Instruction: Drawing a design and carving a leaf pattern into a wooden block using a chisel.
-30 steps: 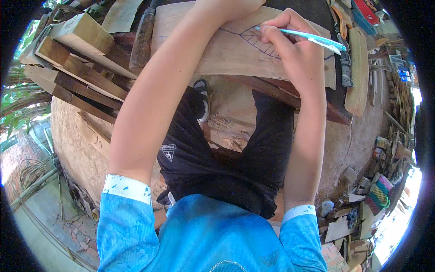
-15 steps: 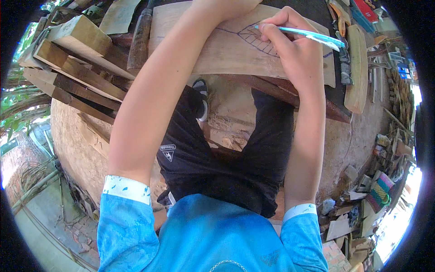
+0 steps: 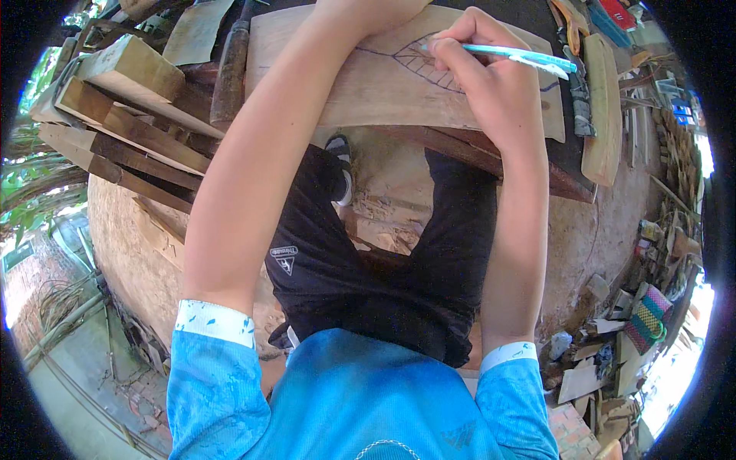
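Note:
A pale, slightly curved wooden board (image 3: 368, 103) lies across the bench in front of me. On it is a dark-lined leaf drawing (image 3: 433, 75) with a central stem and slanting veins. My right hand (image 3: 491, 73) is closed around a light blue and white pen (image 3: 521, 54), its tip at the upper part of the leaf. The pen leans to the right. My left hand (image 3: 376, 11) rests at the far edge of the board, to the left of the drawing; the top of the picture cuts off its fingers.
A wooden-handled tool (image 3: 231, 73) lies left of the board. Stacked wood blocks (image 3: 134, 69) stand further left. At the right are a long wooden piece (image 3: 602, 111) and a dark wrapped tool (image 3: 580, 100). Scrap wood and a woven checkered bag (image 3: 648, 318) lie on the ground.
The board, both hands and the pen sit slightly further left in the picture, along with the bench things. The pen's back end is a little higher. My right hand keeps its grip.

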A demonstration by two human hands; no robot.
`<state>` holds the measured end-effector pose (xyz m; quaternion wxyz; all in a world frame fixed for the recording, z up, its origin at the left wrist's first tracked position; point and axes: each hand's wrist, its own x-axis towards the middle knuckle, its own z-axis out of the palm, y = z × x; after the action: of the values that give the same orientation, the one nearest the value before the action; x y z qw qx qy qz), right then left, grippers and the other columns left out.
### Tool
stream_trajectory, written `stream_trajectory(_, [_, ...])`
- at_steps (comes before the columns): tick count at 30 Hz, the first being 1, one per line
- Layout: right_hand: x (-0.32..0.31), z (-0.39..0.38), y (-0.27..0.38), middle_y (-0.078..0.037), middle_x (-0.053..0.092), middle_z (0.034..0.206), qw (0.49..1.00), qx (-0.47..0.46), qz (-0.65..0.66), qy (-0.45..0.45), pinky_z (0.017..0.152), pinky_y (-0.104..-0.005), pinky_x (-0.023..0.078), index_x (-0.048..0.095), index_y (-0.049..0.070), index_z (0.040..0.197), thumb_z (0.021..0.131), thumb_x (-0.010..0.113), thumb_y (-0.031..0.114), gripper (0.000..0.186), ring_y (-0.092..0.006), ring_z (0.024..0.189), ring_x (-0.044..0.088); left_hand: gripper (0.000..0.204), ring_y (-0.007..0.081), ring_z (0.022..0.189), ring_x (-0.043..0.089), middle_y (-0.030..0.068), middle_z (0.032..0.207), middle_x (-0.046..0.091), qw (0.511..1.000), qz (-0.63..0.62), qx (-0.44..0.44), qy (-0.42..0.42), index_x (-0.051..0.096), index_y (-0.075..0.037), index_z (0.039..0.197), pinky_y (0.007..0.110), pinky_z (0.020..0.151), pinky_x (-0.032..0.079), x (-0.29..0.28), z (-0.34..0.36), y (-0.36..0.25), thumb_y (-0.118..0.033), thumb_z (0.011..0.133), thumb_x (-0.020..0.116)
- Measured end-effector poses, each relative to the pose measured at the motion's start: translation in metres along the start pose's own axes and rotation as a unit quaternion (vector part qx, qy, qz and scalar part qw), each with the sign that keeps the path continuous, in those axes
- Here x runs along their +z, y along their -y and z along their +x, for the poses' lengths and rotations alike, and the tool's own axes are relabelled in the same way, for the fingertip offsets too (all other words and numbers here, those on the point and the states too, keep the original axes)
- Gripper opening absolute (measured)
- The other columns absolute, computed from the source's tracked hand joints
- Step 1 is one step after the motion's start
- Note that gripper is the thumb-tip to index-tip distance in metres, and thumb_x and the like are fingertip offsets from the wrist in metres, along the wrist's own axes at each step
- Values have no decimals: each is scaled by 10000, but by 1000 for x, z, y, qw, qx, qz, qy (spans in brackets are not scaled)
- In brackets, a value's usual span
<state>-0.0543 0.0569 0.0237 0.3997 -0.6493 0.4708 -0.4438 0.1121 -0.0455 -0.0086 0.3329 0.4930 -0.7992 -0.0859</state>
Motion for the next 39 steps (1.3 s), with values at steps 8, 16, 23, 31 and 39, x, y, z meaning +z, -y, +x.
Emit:
stream_trajectory(8, [-4, -1, -5, -17, 569, 712, 999, -11, -30, -4, 591, -266, 393, 526, 19, 805, 945, 667, 47, 202, -70, 651, 492, 454, 396, 1288, 552, 225, 1353, 616, 1000, 4, -6, 12, 669, -9, 1268, 473, 1109, 421, -1, 0, -2, -311, 929, 679])
stream_trajectory(16, [-2, -1, -23, 29, 589, 740, 996, -49, -72, -18, 634, -222, 394, 591, 36, 844, 926, 700, 103, 152, -24, 706, 512, 438, 390, 1296, 548, 215, 1348, 616, 1000, 10, 6, 3, 673, -17, 1256, 463, 1122, 414, 0, 1, -3, -310, 931, 680])
stream_trajectory(23, [-4, -1, -22, 41, 529, 727, 997, -49, -59, -11, 641, -232, 378, 552, 35, 829, 927, 689, 87, 177, -30, 701, 463, 430, 383, 1303, 547, 211, 1335, 623, 1000, 4, 5, 0, 674, -15, 1249, 459, 1129, 412, 0, 1, -1, -303, 930, 685])
stream_trajectory(31, [-3, 0, -24, 50, 514, 726, 997, -62, -37, -5, 632, -231, 363, 538, 33, 825, 925, 682, 70, 179, -28, 696, 445, 424, 382, 1301, 549, 211, 1330, 625, 1000, 5, 0, 0, 677, -12, 1244, 458, 1127, 415, -1, 1, -3, -300, 933, 686])
stream_trajectory(39, [-4, -1, -24, 51, 459, 713, 998, -37, -52, -21, 612, -233, 325, 493, 42, 808, 927, 668, 56, 212, -26, 679, 398, 421, 380, 1305, 547, 210, 1333, 624, 1000, 1, -6, 5, 675, -12, 1247, 456, 1126, 416, -1, 1, -3, -294, 934, 684])
